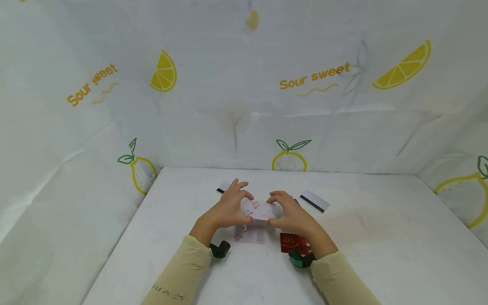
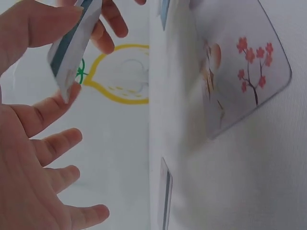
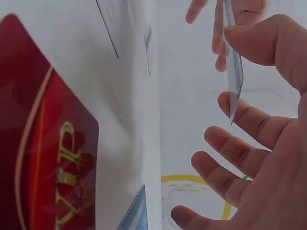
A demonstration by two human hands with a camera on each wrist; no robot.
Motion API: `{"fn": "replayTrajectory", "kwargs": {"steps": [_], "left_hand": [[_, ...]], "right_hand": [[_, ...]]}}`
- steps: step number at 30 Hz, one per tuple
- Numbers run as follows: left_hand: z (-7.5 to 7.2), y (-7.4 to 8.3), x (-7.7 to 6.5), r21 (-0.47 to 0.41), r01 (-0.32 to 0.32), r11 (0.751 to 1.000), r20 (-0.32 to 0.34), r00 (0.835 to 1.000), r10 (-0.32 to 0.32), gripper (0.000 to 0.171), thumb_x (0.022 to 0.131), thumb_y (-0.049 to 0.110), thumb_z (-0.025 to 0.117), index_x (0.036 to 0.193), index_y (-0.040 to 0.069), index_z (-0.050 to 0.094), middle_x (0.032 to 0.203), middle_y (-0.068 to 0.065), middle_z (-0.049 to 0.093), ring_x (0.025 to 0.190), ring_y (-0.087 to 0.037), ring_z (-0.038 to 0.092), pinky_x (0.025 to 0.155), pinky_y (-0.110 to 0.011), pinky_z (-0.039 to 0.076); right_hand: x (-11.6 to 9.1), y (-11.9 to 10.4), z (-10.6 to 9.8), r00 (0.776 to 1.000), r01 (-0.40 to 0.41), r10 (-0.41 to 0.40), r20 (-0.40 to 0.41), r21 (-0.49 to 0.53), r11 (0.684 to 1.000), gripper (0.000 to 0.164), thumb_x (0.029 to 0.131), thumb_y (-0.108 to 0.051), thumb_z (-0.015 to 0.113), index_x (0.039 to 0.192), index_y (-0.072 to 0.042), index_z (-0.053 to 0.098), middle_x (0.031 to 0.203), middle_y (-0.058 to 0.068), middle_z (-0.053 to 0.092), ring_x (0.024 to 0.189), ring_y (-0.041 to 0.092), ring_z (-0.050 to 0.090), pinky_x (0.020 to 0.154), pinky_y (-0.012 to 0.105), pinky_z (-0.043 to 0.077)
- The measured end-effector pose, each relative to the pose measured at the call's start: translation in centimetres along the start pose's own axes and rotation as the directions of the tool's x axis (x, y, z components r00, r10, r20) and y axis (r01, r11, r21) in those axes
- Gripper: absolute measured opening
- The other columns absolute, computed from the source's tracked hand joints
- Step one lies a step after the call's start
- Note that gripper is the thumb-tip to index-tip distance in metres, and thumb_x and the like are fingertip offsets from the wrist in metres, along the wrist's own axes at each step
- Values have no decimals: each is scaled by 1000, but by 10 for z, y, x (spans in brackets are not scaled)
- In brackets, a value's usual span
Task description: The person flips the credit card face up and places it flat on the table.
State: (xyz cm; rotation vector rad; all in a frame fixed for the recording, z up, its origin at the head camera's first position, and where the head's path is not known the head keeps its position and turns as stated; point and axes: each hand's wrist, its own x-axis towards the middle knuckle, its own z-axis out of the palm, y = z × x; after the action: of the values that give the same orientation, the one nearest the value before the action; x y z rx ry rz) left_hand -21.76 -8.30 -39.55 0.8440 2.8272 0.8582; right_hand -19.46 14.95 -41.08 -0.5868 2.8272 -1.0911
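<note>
A pale card with pink blossoms (image 1: 260, 210) is held above the table between both hands. My left hand (image 1: 228, 209) pinches its left end with thumb and index finger, the other fingers spread apart. At the opposite end, my right hand (image 1: 291, 216) grips it the same way. Seen nearly edge-on in the left wrist view, the held card (image 2: 72, 52) shows a dark stripe on its back. Beneath it a similar blossom card (image 1: 249, 236) lies on the table. A red VIP card (image 1: 289, 242) lies beside my right wrist, which partly covers it.
Behind the right hand lies a white card with a black stripe (image 1: 314, 201). Another striped card (image 1: 222, 188) is partly hidden behind the left hand. A blue card (image 3: 136, 211) shows near the right hand. A lemon-print sheet (image 1: 244, 127) rises at the white table's back edge.
</note>
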Motion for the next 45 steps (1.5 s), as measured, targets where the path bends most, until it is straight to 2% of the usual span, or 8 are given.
{"fn": "replayTrajectory", "kwargs": {"steps": [4, 8, 16, 22, 33, 39, 42, 45], "left_hand": [[2, -4, 1, 33, 24, 999, 16, 1000, -25, 54, 72, 35, 82, 119, 14, 63, 159, -8, 28, 152, -36, 4, 114, -66, 17], [8, -9, 5, 115, 42, 992, 21, 999, -45, 50, 74, 39, 83, 117, 18, 67, 159, -5, 29, 153, -34, 5, 113, -68, 18], [26, -5, 21, 274, 94, 957, 74, 990, -118, 52, 76, 46, 82, 120, 21, 68, 159, -6, 30, 152, -35, 5, 113, -69, 16], [33, 4, 30, 322, 138, 937, 99, 979, -178, 48, 78, 41, 82, 119, 21, 68, 158, -8, 32, 152, -37, 8, 111, -72, 17], [33, 9, 32, 262, 150, 953, 133, 973, -190, 50, 80, 39, 80, 124, 18, 66, 159, -10, 30, 151, -38, 8, 111, -72, 17], [39, 15, 39, 245, 136, 960, 113, 979, -168, 55, 84, 37, 75, 133, 17, 61, 159, -9, 30, 152, -36, 8, 113, -69, 17], [44, 19, 46, 250, 125, 960, 106, 982, -155, 55, 85, 37, 74, 134, 19, 60, 159, -8, 30, 152, -35, 8, 113, -68, 17], [50, 25, 52, 255, 111, 960, 113, 983, -143, 55, 85, 39, 74, 134, 20, 60, 159, -7, 31, 152, -34, 8, 114, -68, 17]], "right_hand": [[1, 4, 1, 1000, -6, 6, -3, -11, 1000, 44, 76, -19, 75, 117, -10, 62, 144, 15, 47, 135, 38, 41, 109, 59, 36], [3, 5, 2, 1000, -26, 26, 0, -115, 993, 47, 78, -22, 78, 122, -8, 64, 140, 14, 52, 132, 37, 45, 108, 56, 38], [6, 2, 8, 985, -152, 172, 17, -396, 905, 54, 82, -32, 79, 129, -12, 64, 141, 16, 51, 136, 40, 38, 105, 72, 28], [6, 6, 9, 977, -188, 214, 15, -419, 888, 53, 81, -33, 79, 127, -12, 65, 144, 17, 49, 142, 46, 30, 104, 77, 22], [2, 17, -3, 973, -208, 230, 7, -399, 893, 62, 82, -34, 75, 135, -7, 58, 151, 20, 42, 143, 47, 27, 106, 77, 17], [-12, 30, -21, 925, -378, 362, -118, -403, 833, 66, 82, -43, 75, 133, -4, 58, 133, 24, 52, 121, 44, 46, 96, 72, 37], [-18, 35, -26, 897, -435, 427, -115, -409, 802, 71, 77, -50, 78, 126, -2, 61, 118, 23, 57, 105, 40, 53, 86, 66, 45], [-23, 39, -29, 879, -466, 467, -96, -379, 799, 72, 73, -53, 80, 120, -1, 63, 110, 19, 59, 95, 34, 56, 81, 60, 48]]}}
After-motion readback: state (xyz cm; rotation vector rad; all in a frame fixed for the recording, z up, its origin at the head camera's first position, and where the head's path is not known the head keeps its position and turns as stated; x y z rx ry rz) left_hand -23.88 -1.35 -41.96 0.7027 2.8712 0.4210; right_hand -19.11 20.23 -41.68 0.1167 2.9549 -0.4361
